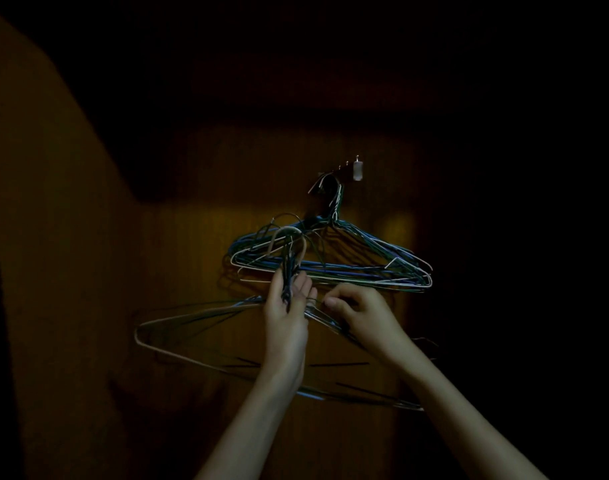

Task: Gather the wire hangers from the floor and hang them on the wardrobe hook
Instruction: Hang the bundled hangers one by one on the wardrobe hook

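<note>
The left hand (289,296) is gripping a bundle of wire hangers (227,337) by their necks, fingers closed around them, while the right hand (358,310) is pinching one wire at the shoulder. More hangers (348,261) are already hanging from the wardrobe hook (330,183) at one o'clock. Light and springy (they tangle easily), they are probably best held at the necks.

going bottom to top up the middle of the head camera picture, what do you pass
Left hand gripping the necks of the held hangers → bunch of hangers already hung → their hooks bunched on the wardrobe hook → small pale fitting on the wooden wardrobe panel.
</note>
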`<state>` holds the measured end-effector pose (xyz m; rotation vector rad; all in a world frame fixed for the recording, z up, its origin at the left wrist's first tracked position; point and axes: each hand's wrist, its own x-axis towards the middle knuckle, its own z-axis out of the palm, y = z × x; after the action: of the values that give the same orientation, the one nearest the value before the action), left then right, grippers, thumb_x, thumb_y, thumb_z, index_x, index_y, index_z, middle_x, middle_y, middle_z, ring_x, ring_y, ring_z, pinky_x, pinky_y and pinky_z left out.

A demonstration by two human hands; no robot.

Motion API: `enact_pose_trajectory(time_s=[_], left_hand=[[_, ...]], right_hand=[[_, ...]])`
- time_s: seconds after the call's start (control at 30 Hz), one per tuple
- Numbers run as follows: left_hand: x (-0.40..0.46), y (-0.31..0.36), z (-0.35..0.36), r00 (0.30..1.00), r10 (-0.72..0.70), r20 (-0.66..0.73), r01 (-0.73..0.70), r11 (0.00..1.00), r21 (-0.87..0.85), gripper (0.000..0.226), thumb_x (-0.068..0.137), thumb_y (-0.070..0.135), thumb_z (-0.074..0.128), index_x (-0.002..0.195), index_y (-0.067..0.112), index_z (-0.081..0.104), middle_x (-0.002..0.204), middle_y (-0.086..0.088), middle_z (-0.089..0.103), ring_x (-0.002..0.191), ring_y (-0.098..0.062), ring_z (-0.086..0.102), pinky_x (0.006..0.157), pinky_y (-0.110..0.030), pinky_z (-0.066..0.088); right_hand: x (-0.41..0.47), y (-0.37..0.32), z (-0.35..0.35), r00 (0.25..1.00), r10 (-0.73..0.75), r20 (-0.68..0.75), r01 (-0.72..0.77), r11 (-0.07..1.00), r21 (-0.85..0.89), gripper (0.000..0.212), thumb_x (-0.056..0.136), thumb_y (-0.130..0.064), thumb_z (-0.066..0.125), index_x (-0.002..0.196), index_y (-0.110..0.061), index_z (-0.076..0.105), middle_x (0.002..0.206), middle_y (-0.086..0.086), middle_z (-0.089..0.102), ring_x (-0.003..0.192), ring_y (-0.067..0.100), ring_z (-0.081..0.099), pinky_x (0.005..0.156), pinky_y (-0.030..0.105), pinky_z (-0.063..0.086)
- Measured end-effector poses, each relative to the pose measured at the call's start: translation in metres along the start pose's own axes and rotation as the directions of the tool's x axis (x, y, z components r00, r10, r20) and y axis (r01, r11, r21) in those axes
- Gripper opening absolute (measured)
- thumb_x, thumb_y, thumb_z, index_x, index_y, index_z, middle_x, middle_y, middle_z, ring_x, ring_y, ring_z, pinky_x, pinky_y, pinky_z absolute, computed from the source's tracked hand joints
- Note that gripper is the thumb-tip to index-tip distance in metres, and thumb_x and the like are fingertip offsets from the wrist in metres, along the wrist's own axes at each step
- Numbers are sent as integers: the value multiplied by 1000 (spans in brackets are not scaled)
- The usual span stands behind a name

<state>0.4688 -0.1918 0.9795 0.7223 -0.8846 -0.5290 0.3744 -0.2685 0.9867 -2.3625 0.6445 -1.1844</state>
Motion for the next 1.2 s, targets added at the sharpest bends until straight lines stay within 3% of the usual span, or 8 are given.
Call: enact_pose_trajectory(time_s=[0.13, 0.3, 0.47, 0.63, 0.73, 0.83, 1.03, 1.2], left_hand=[[-2, 0, 1, 1000, 24, 0, -24, 1000, 10, 38, 98, 4, 38, 123, 32, 40, 112, 2, 59, 103, -6, 59, 90, -22, 48], [-5, 1, -6, 999, 35, -41, -37, 998, -43, 41, 99, 2, 35, 132, 26, 39, 121, -7, 54, 109, -15, 56, 99, -30, 41], [1, 5, -7, 998, 52, -38, -54, 997, -63, 41, 99, 0, 33, 130, 26, 40, 124, -9, 52, 108, -13, 56, 98, -27, 41], [8, 5, -3, 999, 45, -12, -46, 998, -53, 44, 99, -1, 33, 140, 17, 35, 128, -13, 52, 109, -13, 57, 96, -24, 44], [13, 9, 0, 999, 27, -30, -29, 996, -83, 50, 99, 0, 32, 146, 16, 26, 134, -19, 49, 111, -17, 55, 99, -27, 41], [17, 11, 0, 999, 10, -34, -14, 995, -103, 55, 100, 3, 32, 150, 17, 14, 136, -20, 48, 103, -16, 57, 98, -29, 39], [18, 5, -1, 999, -6, -33, 3, 996, -92, 53, 100, 4, 32, 149, 17, 18, 133, -18, 50, 106, -18, 57, 97, -28, 41], [22, 0, -6, 999, 33, -25, -35, 997, -72, 41, 99, 2, 33, 134, 22, 37, 122, -11, 55, 105, -11, 59, 95, -26, 43]], right_hand=[[-1, 1, 0, 998, 3, -69, -6, 999, -46, 14, 92, -16, 55, 85, -26, 60, 86, -8, 62, 89, 12, 59, 77, 25, 46], [3, 8, -30, 966, 1, -260, 3, 1000, 16, 18, 93, -8, 51, 80, -18, 60, 76, -16, 57, 80, 5, 54, 70, 5, 37], [-3, 14, -46, 972, -8, -234, 7, 1000, -5, 18, 94, -10, 50, 81, -14, 62, 78, -14, 58, 81, -6, 52, 70, 2, 36], [-6, 22, -53, 962, 28, -273, -24, 1000, 17, 14, 93, -15, 53, 88, -15, 66, 85, -11, 61, 86, -4, 54, 77, 10, 40], [-8, 25, -56, 955, 32, -296, -21, 999, 42, 10, 90, -13, 58, 94, -18, 66, 90, -17, 60, 90, -5, 54, 82, 12, 42], [-7, 26, -57, 925, 5, -381, 17, 999, 52, 14, 87, -7, 61, 89, -20, 65, 87, -18, 60, 84, -10, 56, 75, 5, 42], [1, 30, -53, 875, -85, -477, 79, 996, -34, 14, 85, -4, 62, 91, -15, 67, 86, -17, 60, 84, -14, 55, 77, 1, 40], [2, 29, -51, 838, -204, -506, 190, 978, -80, 18, 81, 2, 63, 89, -14, 66, 87, -16, 61, 88, -15, 56, 79, 3, 42]])
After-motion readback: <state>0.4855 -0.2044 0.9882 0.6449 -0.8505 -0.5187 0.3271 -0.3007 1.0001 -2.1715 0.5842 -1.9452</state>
